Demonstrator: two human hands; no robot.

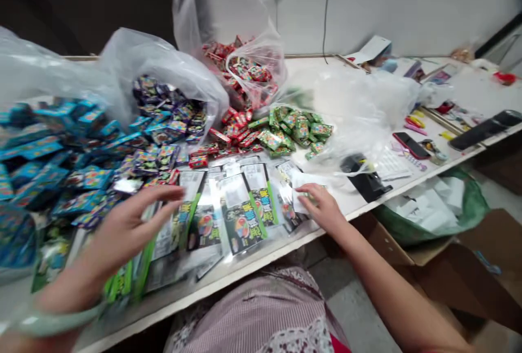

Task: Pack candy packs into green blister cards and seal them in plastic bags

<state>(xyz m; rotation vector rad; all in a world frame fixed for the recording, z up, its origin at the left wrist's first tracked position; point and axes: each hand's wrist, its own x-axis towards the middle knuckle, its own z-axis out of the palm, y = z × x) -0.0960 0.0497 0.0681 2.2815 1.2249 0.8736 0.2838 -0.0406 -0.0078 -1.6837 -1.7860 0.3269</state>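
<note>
watching the long table [367, 200] from afar, i see blue packets [49, 162] heaped at its left end and flat packets [240, 211] along its near edge, where a nudge could slide them off. the left hand [126, 228] spreads open above them, holding nothing; the right hand [322, 209] half curls on a white slip [304, 192], grip unclear.

Odds and ends along the table's [444, 160] right side
A red-edged phone [411, 145] lies near yellow and pink pens [415, 123]; below the table, a green bag [432, 217] holding white papers sits beside a cardboard box [460, 282].
</note>
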